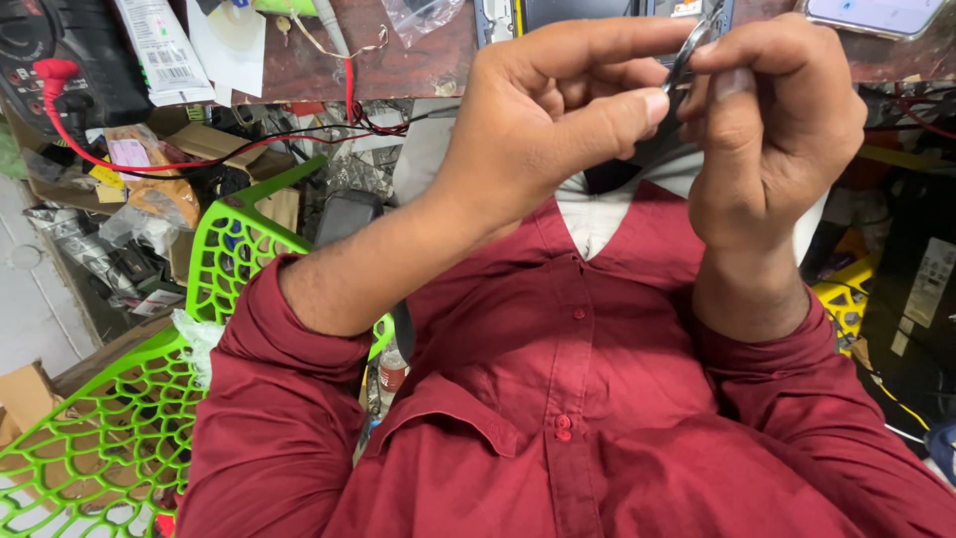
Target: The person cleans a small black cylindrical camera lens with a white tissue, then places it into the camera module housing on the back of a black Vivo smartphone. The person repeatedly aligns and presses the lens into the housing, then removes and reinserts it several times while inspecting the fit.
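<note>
Two hands, the left hand (558,120) and right hand (777,130), pinch a small thin metal piece (687,55) between fingertips above a red shirt (597,399)

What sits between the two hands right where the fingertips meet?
In the head view, a small thin metal piece is pinched between the left hand and the right hand; what it is cannot be told.
</note>
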Demonstrator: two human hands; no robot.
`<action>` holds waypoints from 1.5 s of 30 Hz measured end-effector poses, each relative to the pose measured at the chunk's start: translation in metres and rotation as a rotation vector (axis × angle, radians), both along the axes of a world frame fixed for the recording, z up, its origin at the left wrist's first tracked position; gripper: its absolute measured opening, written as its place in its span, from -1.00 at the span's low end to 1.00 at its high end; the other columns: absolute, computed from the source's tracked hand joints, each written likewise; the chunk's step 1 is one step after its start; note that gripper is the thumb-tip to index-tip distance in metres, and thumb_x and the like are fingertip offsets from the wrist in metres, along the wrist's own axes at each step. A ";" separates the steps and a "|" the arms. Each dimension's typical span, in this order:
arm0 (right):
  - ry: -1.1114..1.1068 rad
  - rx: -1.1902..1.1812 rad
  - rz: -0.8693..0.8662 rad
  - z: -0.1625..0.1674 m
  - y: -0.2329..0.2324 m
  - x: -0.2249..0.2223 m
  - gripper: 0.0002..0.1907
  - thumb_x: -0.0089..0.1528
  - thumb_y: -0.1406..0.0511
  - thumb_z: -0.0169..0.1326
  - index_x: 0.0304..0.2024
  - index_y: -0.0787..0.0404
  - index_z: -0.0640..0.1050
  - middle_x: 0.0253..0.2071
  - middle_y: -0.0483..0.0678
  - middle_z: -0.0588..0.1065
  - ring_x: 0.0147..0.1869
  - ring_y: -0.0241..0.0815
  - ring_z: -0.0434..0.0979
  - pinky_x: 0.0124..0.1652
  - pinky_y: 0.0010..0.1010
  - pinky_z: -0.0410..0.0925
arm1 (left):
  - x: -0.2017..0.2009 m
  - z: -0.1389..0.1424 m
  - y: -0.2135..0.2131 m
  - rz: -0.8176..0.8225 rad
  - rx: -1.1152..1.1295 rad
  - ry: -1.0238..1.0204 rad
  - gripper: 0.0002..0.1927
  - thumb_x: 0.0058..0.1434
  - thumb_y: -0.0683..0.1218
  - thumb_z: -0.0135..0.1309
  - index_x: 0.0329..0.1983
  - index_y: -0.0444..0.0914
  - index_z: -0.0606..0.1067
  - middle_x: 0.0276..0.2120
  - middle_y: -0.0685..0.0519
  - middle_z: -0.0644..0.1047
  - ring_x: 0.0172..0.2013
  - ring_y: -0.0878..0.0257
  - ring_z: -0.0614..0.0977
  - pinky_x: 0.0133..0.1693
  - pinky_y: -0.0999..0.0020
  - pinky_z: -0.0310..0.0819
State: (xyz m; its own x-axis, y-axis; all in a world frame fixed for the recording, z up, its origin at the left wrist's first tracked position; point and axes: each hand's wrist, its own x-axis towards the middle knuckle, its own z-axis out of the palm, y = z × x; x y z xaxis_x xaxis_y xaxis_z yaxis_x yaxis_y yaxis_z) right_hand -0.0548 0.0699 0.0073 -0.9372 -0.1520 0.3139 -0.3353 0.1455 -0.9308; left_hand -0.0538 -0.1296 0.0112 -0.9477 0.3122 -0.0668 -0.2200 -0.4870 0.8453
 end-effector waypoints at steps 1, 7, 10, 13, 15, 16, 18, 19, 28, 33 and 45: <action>-0.001 -0.008 0.000 0.000 0.000 0.000 -0.88 0.59 0.51 -0.08 -0.04 0.42 0.47 -0.37 -0.05 0.44 -0.40 -0.37 0.40 -0.36 -0.62 0.24 | 0.001 0.000 0.000 0.012 -0.028 0.030 -0.65 0.47 -0.31 0.20 0.28 -0.35 0.48 -0.09 0.01 0.58 -0.16 0.41 0.59 -0.06 0.52 0.57; 0.022 -0.001 -0.004 -0.001 -0.002 0.001 -0.89 0.58 0.53 -0.08 -0.04 0.43 0.48 -0.35 -0.02 0.44 -0.40 -0.36 0.42 -0.35 -0.61 0.26 | 0.001 0.000 -0.002 0.042 -0.173 0.147 -0.66 0.41 -0.32 0.19 0.23 -0.32 0.50 -0.13 0.09 0.53 -0.17 0.46 0.59 -0.09 0.60 0.53; 0.045 0.032 0.002 0.000 -0.002 0.000 -0.87 0.58 0.54 -0.07 -0.05 0.43 0.50 -0.33 0.01 0.44 -0.39 -0.33 0.43 -0.35 -0.60 0.27 | 0.001 0.001 -0.002 0.039 -0.158 0.155 -0.66 0.42 -0.32 0.19 0.24 -0.32 0.49 -0.12 0.09 0.52 -0.16 0.46 0.60 -0.07 0.60 0.54; 0.042 0.051 0.005 0.000 -0.003 0.000 -0.88 0.57 0.54 -0.06 -0.05 0.44 0.51 -0.35 -0.01 0.43 -0.39 -0.32 0.42 -0.35 -0.60 0.26 | 0.000 0.001 -0.002 0.044 -0.107 0.138 -0.66 0.44 -0.33 0.18 0.25 -0.33 0.49 -0.10 0.08 0.53 -0.13 0.44 0.62 -0.03 0.58 0.57; 0.055 0.030 0.000 0.000 -0.004 -0.002 -0.89 0.55 0.54 -0.07 -0.03 0.43 0.51 -0.36 -0.04 0.44 -0.40 -0.34 0.42 -0.36 -0.62 0.25 | 0.000 0.001 -0.002 0.046 -0.104 0.133 -0.67 0.44 -0.33 0.18 0.24 -0.34 0.49 -0.10 0.08 0.53 -0.12 0.43 0.63 -0.02 0.58 0.57; 0.048 0.021 -0.011 0.000 -0.004 -0.002 -0.89 0.54 0.54 -0.07 -0.02 0.43 0.51 -0.36 -0.05 0.44 -0.40 -0.35 0.42 -0.36 -0.62 0.25 | 0.001 0.000 -0.002 0.045 -0.123 0.140 -0.67 0.43 -0.33 0.19 0.24 -0.35 0.49 -0.11 0.08 0.53 -0.13 0.44 0.62 -0.04 0.58 0.55; 0.015 0.011 -0.036 0.001 -0.003 -0.003 -0.88 0.53 0.54 -0.07 -0.03 0.42 0.51 -0.36 -0.05 0.44 -0.41 -0.37 0.41 -0.37 -0.63 0.24 | 0.001 0.000 -0.002 0.042 -0.155 0.135 -0.65 0.41 -0.33 0.19 0.25 -0.36 0.50 -0.13 0.07 0.54 -0.15 0.44 0.61 -0.07 0.58 0.54; 0.022 0.026 -0.029 0.001 -0.002 -0.003 -0.88 0.54 0.54 -0.06 -0.04 0.42 0.52 -0.34 -0.05 0.44 -0.40 -0.37 0.41 -0.37 -0.62 0.24 | 0.001 -0.001 -0.002 0.039 -0.168 0.124 -0.63 0.40 -0.33 0.20 0.26 -0.36 0.51 -0.14 0.07 0.54 -0.17 0.44 0.60 -0.08 0.58 0.54; 0.183 0.173 0.037 0.006 0.002 -0.005 -0.89 0.45 0.53 -0.05 -0.12 0.44 0.52 -0.32 0.05 0.46 -0.36 -0.23 0.41 -0.33 -0.51 0.23 | -0.005 0.001 -0.007 -0.015 0.008 -0.012 -0.71 0.51 -0.30 0.13 0.26 -0.40 0.49 -0.07 -0.05 0.62 -0.12 0.32 0.67 -0.06 0.44 0.65; 0.047 -0.028 -0.028 -0.003 0.004 -0.001 -0.91 0.52 0.50 -0.08 -0.02 0.41 0.47 -0.31 0.02 0.46 -0.42 -0.34 0.39 -0.37 -0.60 0.22 | -0.007 0.006 -0.010 -0.027 0.100 -0.176 -0.66 0.48 -0.26 0.04 0.29 -0.42 0.49 -0.05 -0.13 0.64 -0.18 0.18 0.74 -0.14 0.34 0.72; -0.031 -0.137 0.005 -0.024 0.017 0.009 -0.44 0.59 0.60 0.09 0.47 0.15 0.15 -0.08 0.12 0.45 -0.29 -0.15 0.49 -0.30 -0.51 0.37 | -0.005 0.012 -0.006 -0.036 -0.057 0.016 -0.63 0.50 -0.31 0.07 0.35 -0.42 0.43 0.04 -0.07 0.62 -0.10 0.30 0.70 -0.09 0.43 0.68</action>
State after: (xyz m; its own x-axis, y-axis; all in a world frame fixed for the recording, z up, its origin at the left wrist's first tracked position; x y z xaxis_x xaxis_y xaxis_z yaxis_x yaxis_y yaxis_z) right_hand -0.0457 0.0866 -0.0164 -0.9461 -0.1139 0.3030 -0.3066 0.0144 -0.9517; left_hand -0.0586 -0.1360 0.0229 -0.9371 0.3420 -0.0700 -0.2224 -0.4303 0.8749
